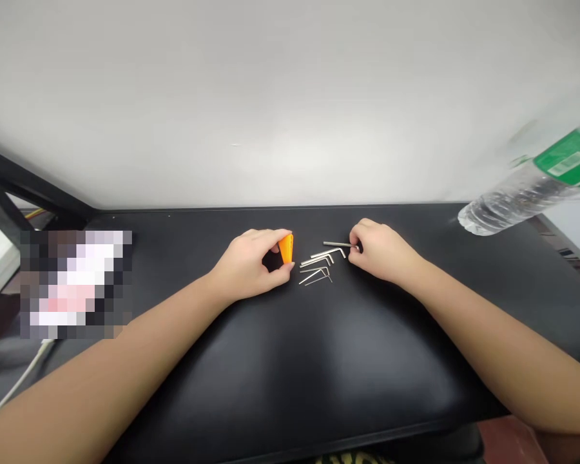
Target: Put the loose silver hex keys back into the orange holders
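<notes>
My left hand (251, 263) is curled around a small orange holder (286, 248), pinching it between thumb and fingers on the black tabletop (290, 361). Just to its right lie several silver L-shaped hex keys (316, 267), fanned out side by side. My right hand (379, 251) rests with its fingers closed on the end of one hex key (338, 244) at the back of the group, which lies flat on the table.
A clear plastic water bottle (526, 190) with a green label stands at the right, against the white wall (270, 96). A blurred patch and a white cable (24, 380) sit at the left. The table's front edge runs along the bottom.
</notes>
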